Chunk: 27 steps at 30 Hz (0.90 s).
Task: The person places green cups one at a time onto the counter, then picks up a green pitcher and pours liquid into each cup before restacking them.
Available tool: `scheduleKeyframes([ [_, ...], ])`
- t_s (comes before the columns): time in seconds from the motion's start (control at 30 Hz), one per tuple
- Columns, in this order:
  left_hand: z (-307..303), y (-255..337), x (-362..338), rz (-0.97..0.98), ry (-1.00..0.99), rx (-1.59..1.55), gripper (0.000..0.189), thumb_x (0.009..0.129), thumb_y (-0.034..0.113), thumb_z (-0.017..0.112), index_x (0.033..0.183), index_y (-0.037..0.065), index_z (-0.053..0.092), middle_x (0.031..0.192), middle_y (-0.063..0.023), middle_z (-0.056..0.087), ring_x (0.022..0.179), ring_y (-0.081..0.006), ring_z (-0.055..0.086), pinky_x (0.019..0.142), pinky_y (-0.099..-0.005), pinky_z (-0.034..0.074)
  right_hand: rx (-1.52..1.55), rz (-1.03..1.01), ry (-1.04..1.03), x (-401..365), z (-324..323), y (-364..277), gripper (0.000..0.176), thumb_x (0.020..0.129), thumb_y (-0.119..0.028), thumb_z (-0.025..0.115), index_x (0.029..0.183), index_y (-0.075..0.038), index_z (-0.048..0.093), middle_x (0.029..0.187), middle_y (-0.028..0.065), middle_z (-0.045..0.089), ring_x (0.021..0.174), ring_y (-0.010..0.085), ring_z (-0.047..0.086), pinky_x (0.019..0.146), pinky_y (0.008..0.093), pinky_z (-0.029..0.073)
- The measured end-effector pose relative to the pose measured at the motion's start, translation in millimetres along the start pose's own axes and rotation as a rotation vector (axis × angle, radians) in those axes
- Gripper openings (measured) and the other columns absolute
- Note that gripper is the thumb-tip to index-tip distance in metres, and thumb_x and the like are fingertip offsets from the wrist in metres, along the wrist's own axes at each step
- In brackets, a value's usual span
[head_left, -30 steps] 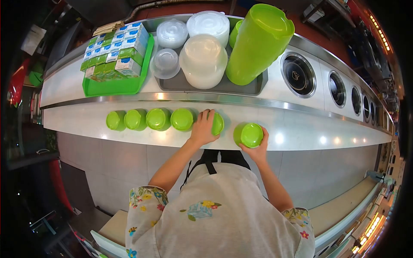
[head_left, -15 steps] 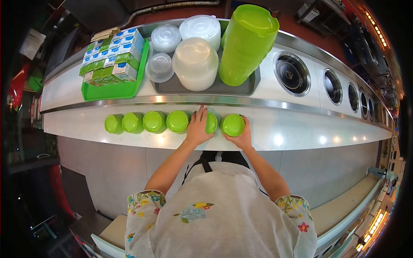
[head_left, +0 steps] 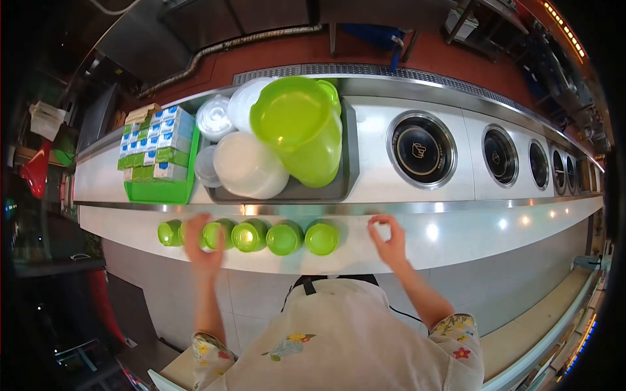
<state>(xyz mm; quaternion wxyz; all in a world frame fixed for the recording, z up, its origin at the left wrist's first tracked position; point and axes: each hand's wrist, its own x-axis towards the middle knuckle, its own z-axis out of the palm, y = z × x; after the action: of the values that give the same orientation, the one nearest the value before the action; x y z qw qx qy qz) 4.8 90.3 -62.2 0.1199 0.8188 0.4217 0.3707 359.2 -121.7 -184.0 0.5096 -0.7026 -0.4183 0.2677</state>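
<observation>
Lime-green cups stand in a row on the white counter's lower ledge. My left hand (head_left: 203, 242) is over the left part of the row, slightly blurred, fingers and thumb apart, partly hiding cups behind it. Beside it are a green cup (head_left: 248, 236) and another green cup (head_left: 283, 238). The rightmost green cup (head_left: 321, 238) stands untouched. To its right, my right hand (head_left: 390, 242) hovers over the ledge with curled fingers, a gap between thumb and fingertips, and nothing held.
Behind the metal edge, a grey tray (head_left: 345, 179) carries a tall green stack of containers (head_left: 306, 137) and translucent tubs (head_left: 251, 166). A green tray (head_left: 153, 192) bears stacked small cartons (head_left: 156, 143). Round black cooker plates (head_left: 422, 150) run along the right.
Both hands have left the two rightmost cups; my left moved left along the row, my right moved right. Those cups now sit closer together. The view has tilted up.
</observation>
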Motion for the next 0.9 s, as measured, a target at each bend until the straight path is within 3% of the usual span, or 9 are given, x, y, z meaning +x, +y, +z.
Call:
scheduleKeyframes([
  [0.07, -9, -4, 89, 0.054, 0.018, 0.048, 0.032, 0.083, 0.0, 0.071, 0.113, -0.001, 0.062, 0.111, -0.0159, 0.065, 0.101, -0.0297, 0.063, 0.091, -0.0395, 0.048, -0.006, -0.062, 0.162, 66, -11, -14, 0.024, 0.084, -0.008, 0.074, 0.105, -0.004, 0.063, 0.095, 0.0063, 0.071, 0.09, 0.0195, 0.065, 0.081, 0.0308, 0.048],
  [0.1, -2, -5, 130, 0.06, 0.016, 0.055, 0.031, 0.084, 0.001, 0.07, 0.114, -0.001, 0.062, 0.111, -0.0154, 0.065, 0.1, -0.0285, 0.063, 0.091, -0.0381, 0.048, -0.054, -0.184, 0.186, 102, -15, -12, 0.028, 0.082, -0.009, 0.076, 0.106, -0.003, 0.062, 0.098, 0.0081, 0.07, 0.092, 0.0198, 0.065, 0.082, 0.0308, 0.048],
  [0.2, 47, -1, 237, 0.217, -0.306, -0.072, 0.036, 0.083, 0.003, 0.071, 0.118, 0.001, 0.062, 0.112, -0.0128, 0.064, 0.103, -0.0265, 0.062, 0.092, -0.0355, 0.048, -0.087, -0.257, 0.067, 195, -5, -10, 0.07, 0.074, -0.018, 0.084, 0.134, -0.004, 0.05, 0.122, 0.0146, 0.064, 0.116, 0.029, 0.058, 0.101, 0.0398, 0.043],
  [0.27, 95, 8, 288, 0.334, -0.545, -0.111, 0.043, 0.081, 0.005, 0.072, 0.122, 0.004, 0.062, 0.115, -0.0123, 0.063, 0.107, -0.0285, 0.062, 0.094, -0.0376, 0.048, -0.204, -0.301, -0.005, 238, 15, -9, 0.096, 0.068, -0.023, 0.087, 0.146, 0.0, 0.036, 0.139, 0.0217, 0.051, 0.132, 0.0382, 0.045, 0.113, 0.0458, 0.034],
  [0.33, 142, 10, 318, 0.417, -0.767, -0.068, 0.051, 0.078, 0.01, 0.074, 0.127, 0.007, 0.06, 0.122, -0.013, 0.06, 0.114, -0.0316, 0.059, 0.098, -0.0404, 0.047, -0.28, -0.294, -0.068, 262, 29, -15, 0.1, 0.066, -0.024, 0.088, 0.147, 0.002, 0.034, 0.142, 0.024, 0.047, 0.135, 0.0418, 0.04, 0.115, 0.0477, 0.031],
  [0.4, 173, 25, 326, 0.447, -0.911, -0.044, 0.062, 0.075, 0.017, 0.077, 0.133, 0.01, 0.057, 0.13, -0.0138, 0.056, 0.12, -0.0332, 0.055, 0.102, -0.0419, 0.046, -0.349, -0.296, -0.15, 275, 42, -16, 0.106, 0.064, -0.027, 0.089, 0.147, 0.004, 0.032, 0.145, 0.0268, 0.043, 0.139, 0.0486, 0.032, 0.118, 0.0519, 0.025],
  [0.57, 223, 48, 312, 0.603, -1.071, 0.008, 0.093, 0.063, 0.035, 0.088, 0.144, 0.016, 0.047, 0.14, -0.0153, 0.049, 0.13, -0.0364, 0.048, 0.107, -0.045, 0.043, -0.375, -0.209, -0.139, 277, 61, -13, 0.102, 0.065, -0.028, 0.088, 0.145, 0.002, 0.035, 0.141, 0.0268, 0.047, 0.138, 0.0487, 0.034, 0.117, 0.0528, 0.025],
  [0.67, 236, 57, 308, 0.602, -1.197, 0.086, 0.102, 0.061, 0.034, 0.09, 0.148, 0.016, 0.04, 0.146, -0.0181, 0.041, 0.134, -0.0381, 0.043, 0.108, -0.0464, 0.041, -0.352, -0.2, -0.118, 279, 66, -8, 0.099, 0.066, -0.029, 0.088, 0.144, 0.002, 0.035, 0.141, 0.0254, 0.047, 0.138, 0.0471, 0.035, 0.117, 0.0523, 0.027],
  [0.9, 259, 52, 298, 0.59, -1.232, 0.121, 0.105, 0.061, 0.03, 0.09, 0.149, 0.01, 0.035, 0.145, -0.0216, 0.036, 0.131, -0.0414, 0.043, 0.107, -0.0462, 0.043, -0.409, -0.21, -0.097, 282, 67, -5, 0.106, 0.065, -0.031, 0.089, 0.145, 0.005, 0.031, 0.143, 0.0237, 0.045, 0.139, 0.0419, 0.035, 0.118, 0.0511, 0.025],
])
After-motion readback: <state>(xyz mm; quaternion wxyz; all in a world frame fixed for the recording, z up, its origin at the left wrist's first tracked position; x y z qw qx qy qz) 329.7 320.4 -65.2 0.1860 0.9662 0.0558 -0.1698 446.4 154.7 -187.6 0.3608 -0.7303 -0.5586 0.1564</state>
